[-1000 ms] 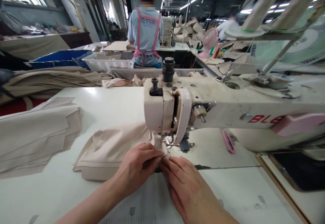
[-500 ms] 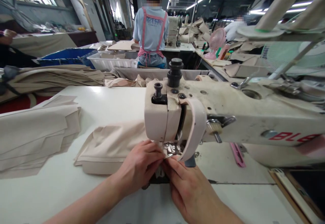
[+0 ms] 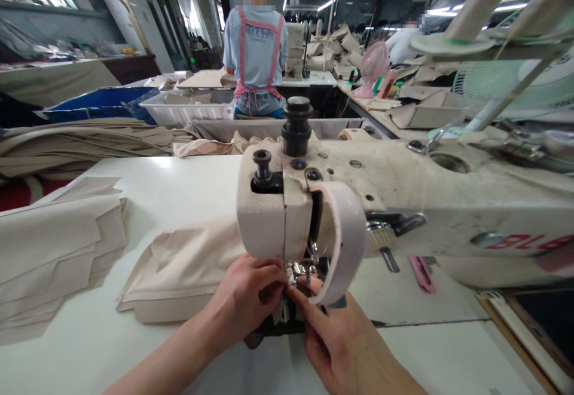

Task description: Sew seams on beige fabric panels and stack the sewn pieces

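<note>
A sewing machine [image 3: 262, 222] stands before me, its head above the work. Beige fabric [image 3: 179, 263] lies folded to the left of the head and runs behind my left hand toward the presser foot [image 3: 302, 271]. Thumb and fingers of my left hand [image 3: 249, 290] are pinched together on the fabric's edge just left of the foot. My right hand [image 3: 334, 332] is at the front of the foot, its index finger reaching to the left fingertips and the others curled. What its fingers hold is partly hidden by the curved white guard [image 3: 352, 233].
Flat beige pieces [image 3: 49, 251] are stacked on the white table [image 3: 147, 183] at left. A pink cutter-like tool [image 3: 422, 274] lies under the machine arm. Beyond are a fabric bundle [image 3: 89, 144], a white crate [image 3: 188, 111] and a seated person [image 3: 258, 54] facing away.
The view has shifted slightly, so most things sit further left. My right index finger now stretches more toward the left fingertips, and the hands have parted slightly below the foot.
</note>
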The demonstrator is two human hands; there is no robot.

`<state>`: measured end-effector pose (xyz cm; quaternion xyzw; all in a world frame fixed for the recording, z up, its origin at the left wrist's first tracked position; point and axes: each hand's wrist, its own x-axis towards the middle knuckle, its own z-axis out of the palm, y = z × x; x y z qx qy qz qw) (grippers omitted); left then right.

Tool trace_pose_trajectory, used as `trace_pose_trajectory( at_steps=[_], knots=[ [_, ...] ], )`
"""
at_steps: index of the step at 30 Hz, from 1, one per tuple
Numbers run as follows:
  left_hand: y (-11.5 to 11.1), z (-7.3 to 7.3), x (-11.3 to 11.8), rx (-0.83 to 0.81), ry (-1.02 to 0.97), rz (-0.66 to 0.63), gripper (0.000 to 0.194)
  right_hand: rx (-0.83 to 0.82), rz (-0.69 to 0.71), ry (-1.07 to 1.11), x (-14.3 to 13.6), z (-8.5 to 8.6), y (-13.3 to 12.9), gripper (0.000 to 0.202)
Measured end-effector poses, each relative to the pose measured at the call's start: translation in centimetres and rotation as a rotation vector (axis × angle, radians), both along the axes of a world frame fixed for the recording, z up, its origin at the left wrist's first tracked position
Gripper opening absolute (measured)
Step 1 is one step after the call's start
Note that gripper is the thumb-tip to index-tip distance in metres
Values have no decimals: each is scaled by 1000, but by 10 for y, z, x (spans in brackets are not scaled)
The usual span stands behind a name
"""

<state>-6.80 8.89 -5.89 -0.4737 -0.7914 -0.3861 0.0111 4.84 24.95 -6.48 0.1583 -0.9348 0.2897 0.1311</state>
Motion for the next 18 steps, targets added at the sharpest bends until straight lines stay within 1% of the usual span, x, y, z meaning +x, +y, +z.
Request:
trace_pose_trajectory(
  at_steps=[4,6,10,13,18],
  knots=[
    [2,0,-1,21,-6,-26,18,-14,-2,-36,0,2,1,45],
    [2,1,-2,2,-15,-33,18,-26,5,-52,0,3,1,44],
    [0,-1,-1,-40,84,-20,18,-39,9,-81,0,2,1,43],
    [-1,-6,0,-42,140,-11,17,-45,-13,-54,2,1,3,49],
    [-1,-16,0,60,273,36,16,-81,-107,12,5,1,7,53]
  ],
)
